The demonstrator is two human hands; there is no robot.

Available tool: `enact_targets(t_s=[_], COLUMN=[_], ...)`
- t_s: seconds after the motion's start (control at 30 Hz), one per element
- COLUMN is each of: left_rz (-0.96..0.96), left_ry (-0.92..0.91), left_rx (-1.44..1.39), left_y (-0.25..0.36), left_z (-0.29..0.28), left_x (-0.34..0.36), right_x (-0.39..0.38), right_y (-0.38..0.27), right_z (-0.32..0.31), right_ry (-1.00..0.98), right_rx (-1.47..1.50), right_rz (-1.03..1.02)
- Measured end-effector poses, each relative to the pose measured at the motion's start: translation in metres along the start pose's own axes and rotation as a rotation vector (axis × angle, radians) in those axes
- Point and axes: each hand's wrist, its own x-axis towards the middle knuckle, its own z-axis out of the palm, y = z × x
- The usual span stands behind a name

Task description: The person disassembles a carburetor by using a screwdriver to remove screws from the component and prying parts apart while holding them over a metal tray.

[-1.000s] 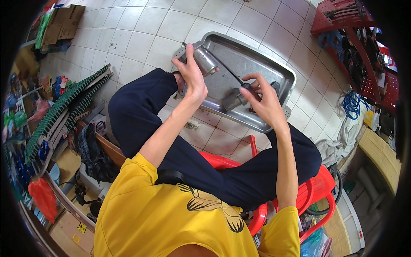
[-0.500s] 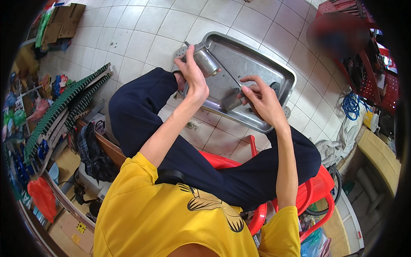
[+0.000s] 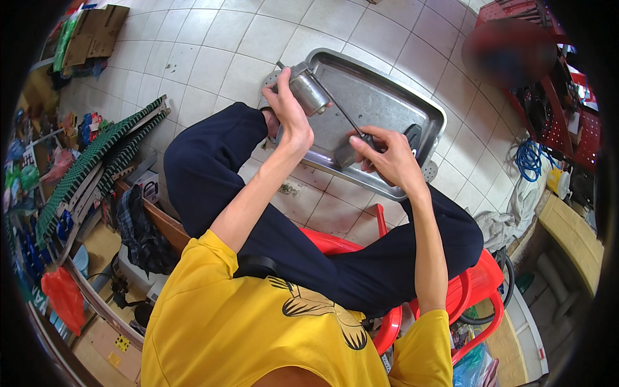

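My left hand [image 3: 292, 113] is wrapped round a silver metal cylinder, like a small motor [image 3: 309, 94], above the left end of a metal tray [image 3: 443, 119]. A screwdriver [image 3: 340, 108] slants from the cylinder's upper end down to my right hand [image 3: 391, 156]. My right fingers close round its dark handle. The screwdriver's tip is at the cylinder's end, and its exact seat is too small to make out. Beneath my right hand, a darker grey metal cylinder [image 3: 346, 153] lies in the tray, partly covered. A black part [image 3: 413, 135] lies at the tray's right end.
The tray is between my knees, over white floor tiles [image 3: 258, 32]. Red plastic seating [image 3: 483, 284] is under me. A red perforated rack [image 3: 580, 142] and blue coiled cable [image 3: 530, 160] are at right. Green-black slatted strips [image 3: 103, 148] and cluttered goods fill the left.
My right hand has shifted slightly left and its raised fingers have come down round the screwdriver handle. My left hand and the metal cylinder have barely moved.
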Motion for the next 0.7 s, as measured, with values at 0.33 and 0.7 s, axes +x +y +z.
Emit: enact_targets(t_s=[0.33,0.7], left_rz=[-0.069,-0.039], left_ry=[-0.023,-0.043], left_rx=[-0.041,-0.120], left_y=[-0.004,0.001], left_z=[-0.007,-0.009], left_x=[0.014,0.018], right_x=[0.003,0.012], right_y=[0.013,0.023], right_z=[-0.001,0.015], right_ry=[0.126,0.249], right_rx=[0.087,-0.144], right_rz=[-0.122,-0.255])
